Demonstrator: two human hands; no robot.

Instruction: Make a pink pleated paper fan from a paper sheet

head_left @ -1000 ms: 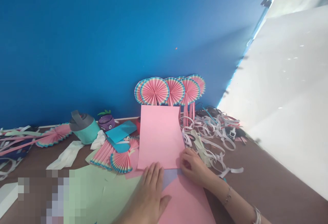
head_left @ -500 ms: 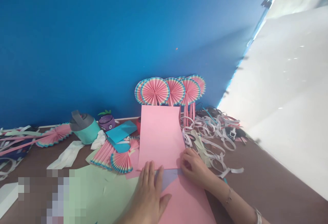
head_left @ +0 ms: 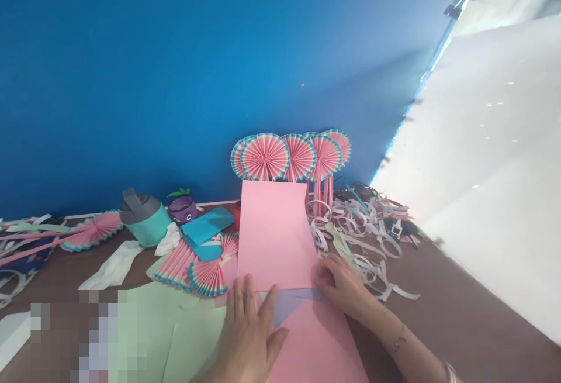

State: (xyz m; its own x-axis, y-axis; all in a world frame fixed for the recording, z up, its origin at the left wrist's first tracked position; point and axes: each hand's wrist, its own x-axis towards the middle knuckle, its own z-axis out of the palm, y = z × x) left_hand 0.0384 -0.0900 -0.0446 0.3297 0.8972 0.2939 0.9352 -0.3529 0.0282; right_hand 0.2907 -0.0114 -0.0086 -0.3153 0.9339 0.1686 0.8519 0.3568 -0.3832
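A pink sheet of paper (head_left: 276, 237) stands up off the table in front of me, its lower edge close to my hands. My left hand (head_left: 252, 336) lies open and flat, fingers spread, with the fingertips near the sheet's lower left edge. The fingers of my right hand (head_left: 346, 286) are closed at the sheet's lower right corner; their tips are partly hidden. Beneath my hands lie another pink sheet (head_left: 318, 342), a lilac sheet (head_left: 291, 307) and pale green sheets (head_left: 193, 339).
Finished pink rosette fans (head_left: 265, 158) stand against the blue board (head_left: 175, 67). Curled white strips (head_left: 350, 219) spread to the right. A pleated fan (head_left: 210, 275), blue paper (head_left: 208, 225), a purple cup (head_left: 182, 210) and a teal container (head_left: 149, 222) sit to the left, beside crumpled tissue (head_left: 114, 266).
My hands have moved slightly apart, the left to the left and the right to the right. The sheet's lower right corner has shifted a little to the right.
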